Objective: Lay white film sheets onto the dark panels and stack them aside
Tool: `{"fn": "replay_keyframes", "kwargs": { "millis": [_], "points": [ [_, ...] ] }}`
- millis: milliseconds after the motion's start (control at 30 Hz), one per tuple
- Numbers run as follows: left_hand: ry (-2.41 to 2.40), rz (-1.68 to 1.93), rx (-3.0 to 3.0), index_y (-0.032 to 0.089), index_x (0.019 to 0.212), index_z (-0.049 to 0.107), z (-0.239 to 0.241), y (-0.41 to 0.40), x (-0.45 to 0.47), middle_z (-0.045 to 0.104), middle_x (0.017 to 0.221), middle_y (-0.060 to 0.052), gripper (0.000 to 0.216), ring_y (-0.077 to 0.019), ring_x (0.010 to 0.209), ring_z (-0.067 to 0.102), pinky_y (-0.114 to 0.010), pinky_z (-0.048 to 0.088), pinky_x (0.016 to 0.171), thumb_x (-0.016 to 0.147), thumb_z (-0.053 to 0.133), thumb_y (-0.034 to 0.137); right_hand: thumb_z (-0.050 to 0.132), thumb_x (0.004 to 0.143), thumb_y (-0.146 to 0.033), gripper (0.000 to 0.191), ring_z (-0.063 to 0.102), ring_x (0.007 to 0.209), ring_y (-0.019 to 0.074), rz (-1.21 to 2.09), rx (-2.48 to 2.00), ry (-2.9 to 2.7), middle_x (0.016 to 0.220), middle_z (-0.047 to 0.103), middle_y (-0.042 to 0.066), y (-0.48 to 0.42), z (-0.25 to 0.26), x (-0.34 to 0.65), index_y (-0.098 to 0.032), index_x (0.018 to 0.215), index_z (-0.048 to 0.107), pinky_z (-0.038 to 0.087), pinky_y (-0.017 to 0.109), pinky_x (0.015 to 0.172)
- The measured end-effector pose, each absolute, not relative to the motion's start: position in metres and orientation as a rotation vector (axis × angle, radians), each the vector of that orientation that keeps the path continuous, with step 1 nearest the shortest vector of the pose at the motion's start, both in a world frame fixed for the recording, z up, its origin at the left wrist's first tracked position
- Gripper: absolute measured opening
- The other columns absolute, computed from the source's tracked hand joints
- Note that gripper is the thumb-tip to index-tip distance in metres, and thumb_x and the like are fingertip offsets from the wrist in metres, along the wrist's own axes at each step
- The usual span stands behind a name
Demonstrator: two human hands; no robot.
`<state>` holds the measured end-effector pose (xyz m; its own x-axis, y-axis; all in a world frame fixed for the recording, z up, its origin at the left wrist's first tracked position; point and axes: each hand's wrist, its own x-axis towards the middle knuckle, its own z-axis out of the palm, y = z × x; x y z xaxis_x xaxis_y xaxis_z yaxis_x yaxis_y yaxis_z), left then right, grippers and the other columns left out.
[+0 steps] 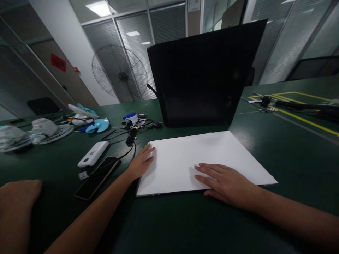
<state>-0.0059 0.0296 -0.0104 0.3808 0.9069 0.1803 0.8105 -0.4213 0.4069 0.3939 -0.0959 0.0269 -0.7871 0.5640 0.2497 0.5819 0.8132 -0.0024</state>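
A flat white sheet [185, 155] lies on the green table, a thin dark edge showing beneath its border. At its left edge rests my left hand [141, 163], with the fingers stretched over the corner region. My right hand [225, 181] lies on the front part of the sheet, fingers spread and flat, the thumb side over the front edge. Neither hand is gripping anything. Right behind the sheet stands a large black panel [203, 77], tilted back and looking like a screen.
Left of my left hand lie a phone [97, 178] and a white power bank [93, 154]. Cables [131, 135] and small fan parts [97, 125] are spread farther back. Another person's arm [18, 208] rests at far left. Black cables [299, 104] lie at right.
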Motion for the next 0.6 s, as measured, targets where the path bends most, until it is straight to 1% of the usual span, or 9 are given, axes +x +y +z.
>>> {"fn": "replay_keyframes", "kwargs": {
  "millis": [33, 100, 167, 233, 333, 433, 500, 600],
  "points": [
    [1.526, 0.543, 2.393, 0.015, 0.149, 0.054, -0.009, 0.029, -0.006, 0.033, 0.167, -0.015, 0.057, -0.0296, 0.156, 0.029, -0.051, 0.023, 0.127, 0.098, 0.046, 0.039, 0.055, 0.102, -0.035, 0.043, 0.053, 0.138, 0.0297, -0.224, -0.792, -2.747, 0.15, 0.054, 0.013, -0.097, 0.027, 0.394, -0.019, 0.143, 0.061, 0.053, 0.05, 0.107],
    [1.532, 0.539, 2.385, 0.015, 0.149, 0.054, -0.006, 0.028, -0.006, 0.034, 0.167, -0.014, 0.058, -0.0306, 0.155, 0.03, -0.052, 0.024, 0.127, 0.098, 0.048, 0.042, 0.053, 0.102, -0.024, 0.035, 0.061, 0.129, 0.0287, -0.434, -0.587, -2.722, 0.142, 0.062, 0.014, -0.1, 0.03, 0.393, -0.017, 0.134, 0.066, 0.059, 0.046, 0.096],
    [1.527, 0.551, 2.355, 0.016, 0.149, 0.055, -0.001, 0.026, -0.005, 0.035, 0.166, -0.014, 0.062, -0.0317, 0.155, 0.032, -0.053, 0.024, 0.127, 0.098, 0.049, 0.05, 0.05, 0.1, -0.016, 0.033, 0.068, 0.117, 0.0268, -0.579, -0.403, -2.692, 0.133, 0.067, 0.015, -0.103, 0.036, 0.393, -0.013, 0.128, 0.068, 0.063, 0.039, 0.083],
    [1.509, 0.593, 2.294, 0.017, 0.147, 0.058, 0.004, 0.024, -0.005, 0.037, 0.165, -0.012, 0.064, -0.0317, 0.154, 0.033, -0.054, 0.024, 0.127, 0.099, 0.046, 0.057, 0.049, 0.098, -0.014, 0.034, 0.07, 0.11, 0.0259, -0.64, -0.287, -2.642, 0.125, 0.07, 0.017, -0.103, 0.043, 0.394, -0.009, 0.126, 0.069, 0.064, 0.036, 0.079],
    [1.437, 0.686, 2.194, 0.02, 0.142, 0.063, 0.011, 0.022, -0.007, 0.044, 0.161, -0.008, 0.063, -0.0297, 0.153, 0.037, -0.054, 0.023, 0.127, 0.102, 0.037, 0.06, 0.049, 0.098, -0.012, 0.035, 0.067, 0.118, 0.0274, -0.668, -0.252, -2.561, 0.124, 0.071, 0.018, -0.101, 0.054, 0.402, -0.005, 0.126, 0.068, 0.064, 0.04, 0.088],
    [1.333, 0.74, 2.146, 0.021, 0.14, 0.065, 0.017, 0.021, -0.013, 0.046, 0.16, -0.005, 0.058, -0.0286, 0.151, 0.04, -0.054, 0.023, 0.128, 0.102, 0.033, 0.049, 0.044, 0.1, -0.013, 0.037, 0.061, 0.129, 0.0269, -0.693, -0.272, -2.519, 0.129, 0.068, 0.017, -0.098, 0.062, 0.415, -0.006, 0.128, 0.067, 0.062, 0.04, 0.097],
    [1.229, 0.731, 2.13, 0.023, 0.141, 0.065, 0.021, 0.021, -0.018, 0.046, 0.16, -0.003, 0.054, -0.0287, 0.151, 0.039, -0.055, 0.023, 0.128, 0.096, 0.04, 0.038, 0.042, 0.102, -0.014, 0.039, 0.057, 0.134, 0.0255, -0.673, -0.309, -2.514, 0.135, 0.066, 0.016, -0.1, 0.068, 0.424, -0.009, 0.132, 0.065, 0.059, 0.039, 0.103],
    [1.058, 0.661, 2.134, 0.026, 0.149, 0.058, 0.027, 0.016, -0.021, 0.041, 0.163, 0.0, 0.065, -0.0287, 0.154, 0.035, -0.054, 0.021, 0.129, 0.084, 0.053, 0.028, 0.039, 0.104, -0.015, 0.044, 0.055, 0.136, 0.022, -0.562, -0.487, -2.472, 0.141, 0.063, 0.011, -0.112, 0.08, 0.433, -0.017, 0.144, 0.058, 0.054, 0.039, 0.11]
  ]
}}
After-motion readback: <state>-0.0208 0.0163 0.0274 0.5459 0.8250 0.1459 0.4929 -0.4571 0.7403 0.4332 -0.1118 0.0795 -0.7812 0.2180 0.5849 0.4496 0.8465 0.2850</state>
